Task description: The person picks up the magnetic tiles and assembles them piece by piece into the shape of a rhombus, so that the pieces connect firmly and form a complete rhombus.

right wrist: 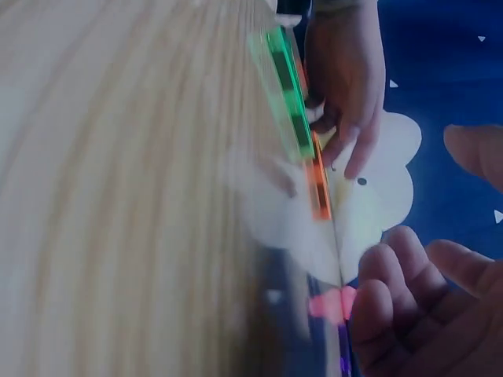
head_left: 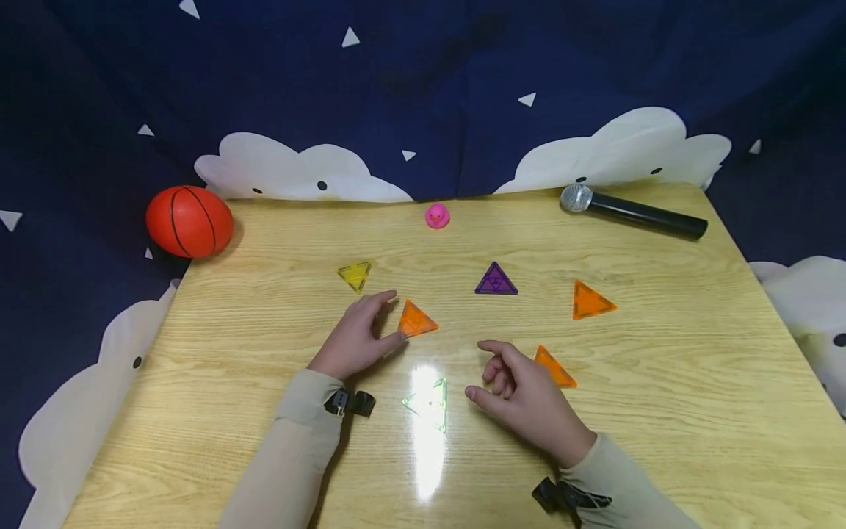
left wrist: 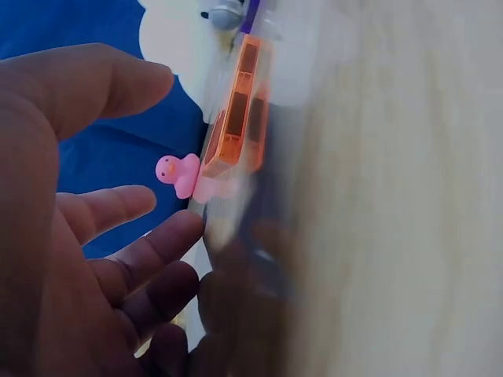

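Observation:
My left hand (head_left: 360, 334) is beside an orange triangular tile (head_left: 416, 320), thumb tip at the tile's lower left corner; whether it touches cannot be told. In the left wrist view its fingers are spread, with the tile beyond them. My right hand (head_left: 529, 397) hovers over the table with loosely bent fingers and holds nothing. Partly behind it lies a second orange tile (head_left: 557, 369). Between the hands is a clear green triangular tile (head_left: 441, 411), crossed by glare. A yellow tile (head_left: 355, 275) lies beyond the left hand, and a purple tile (head_left: 496, 281) beyond the right.
Another orange tile (head_left: 592, 301) lies to the right. Along the back are a red ball (head_left: 189, 221), a pink rubber duck (head_left: 437, 216) and a black microphone (head_left: 644, 213). A dark blue curtain (head_left: 449, 88) with clouds hangs behind the wooden table (head_left: 687, 367).

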Motion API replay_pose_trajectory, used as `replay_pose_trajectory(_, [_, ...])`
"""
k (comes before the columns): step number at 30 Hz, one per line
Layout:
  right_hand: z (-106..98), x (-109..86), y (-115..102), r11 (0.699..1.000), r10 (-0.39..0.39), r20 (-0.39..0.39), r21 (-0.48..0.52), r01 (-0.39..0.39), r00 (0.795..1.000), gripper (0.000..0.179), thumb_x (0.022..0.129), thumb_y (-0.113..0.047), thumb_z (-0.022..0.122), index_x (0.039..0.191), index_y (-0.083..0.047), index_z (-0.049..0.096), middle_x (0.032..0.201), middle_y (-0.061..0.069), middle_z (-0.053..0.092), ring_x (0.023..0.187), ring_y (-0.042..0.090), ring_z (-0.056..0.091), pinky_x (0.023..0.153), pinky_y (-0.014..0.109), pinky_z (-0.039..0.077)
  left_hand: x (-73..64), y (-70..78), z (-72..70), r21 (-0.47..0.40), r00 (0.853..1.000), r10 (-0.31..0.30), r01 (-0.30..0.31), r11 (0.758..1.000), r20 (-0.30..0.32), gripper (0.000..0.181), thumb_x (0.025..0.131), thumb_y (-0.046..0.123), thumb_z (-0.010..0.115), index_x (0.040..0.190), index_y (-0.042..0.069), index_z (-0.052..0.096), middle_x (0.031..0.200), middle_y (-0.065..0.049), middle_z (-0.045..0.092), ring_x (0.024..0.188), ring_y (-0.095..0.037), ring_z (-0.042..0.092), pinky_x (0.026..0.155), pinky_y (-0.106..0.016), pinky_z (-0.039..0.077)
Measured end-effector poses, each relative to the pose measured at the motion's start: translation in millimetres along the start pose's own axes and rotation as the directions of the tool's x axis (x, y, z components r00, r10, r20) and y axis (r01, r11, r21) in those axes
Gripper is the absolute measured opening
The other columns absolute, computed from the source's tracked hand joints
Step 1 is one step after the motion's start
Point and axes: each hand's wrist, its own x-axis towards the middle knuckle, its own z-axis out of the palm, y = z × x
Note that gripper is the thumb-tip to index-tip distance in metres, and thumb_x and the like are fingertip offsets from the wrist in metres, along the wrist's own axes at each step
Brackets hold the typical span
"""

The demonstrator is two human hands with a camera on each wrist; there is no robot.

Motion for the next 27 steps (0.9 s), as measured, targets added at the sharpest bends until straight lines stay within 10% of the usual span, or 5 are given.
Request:
replay_pose_trajectory(10, [19.6,9.1,1.7,0.98,0.049,0.253,0.177,-0.096,0.966,0.064,0.084,-0.018,0.083,0.138,-0.006,0.052,0.094,0.007,0.063,0.073,0.014,0.061,0.066,0.023,0.053,13.9,-0.7,4.0,0.021,0.999,0.024,-0.025,0.999,0.045,0.07,0.082,0.042,0.082,0.143,0.019,0.056,0.112,0.0,0.058,0.101,-0.022,0.05,0.091,-0.041,0.041])
replay_pose_trajectory(18, [32.9,16.4,-2.9,0.998,0.056,0.266,-0.031,-0.049,0.962,0.063,0.081,-0.03,0.085,0.134,-0.013,0.056,0.087,-0.008,0.063,0.06,0.008,0.054,0.06,0.025,0.048,22.6,-2.9,1.2,0.078,0.996,0.041,-0.047,0.996,0.082,0.069,0.082,0.042,0.082,0.141,0.018,0.057,0.106,0.003,0.057,0.094,-0.018,0.049,0.091,-0.041,0.039])
replay_pose_trajectory(27, [42.7,18.0,-10.8,0.955,0.068,0.239,-0.297,0.006,0.969,0.067,0.075,-0.037,0.087,0.132,-0.012,0.061,0.078,-0.015,0.054,0.058,0.003,0.04,0.066,0.025,0.043,27.5,-1.8,0.1,0.073,0.994,0.066,-0.072,0.995,0.084,0.064,0.081,0.038,0.084,0.136,0.016,0.061,0.099,0.004,0.057,0.087,-0.018,0.048,0.079,-0.035,0.037])
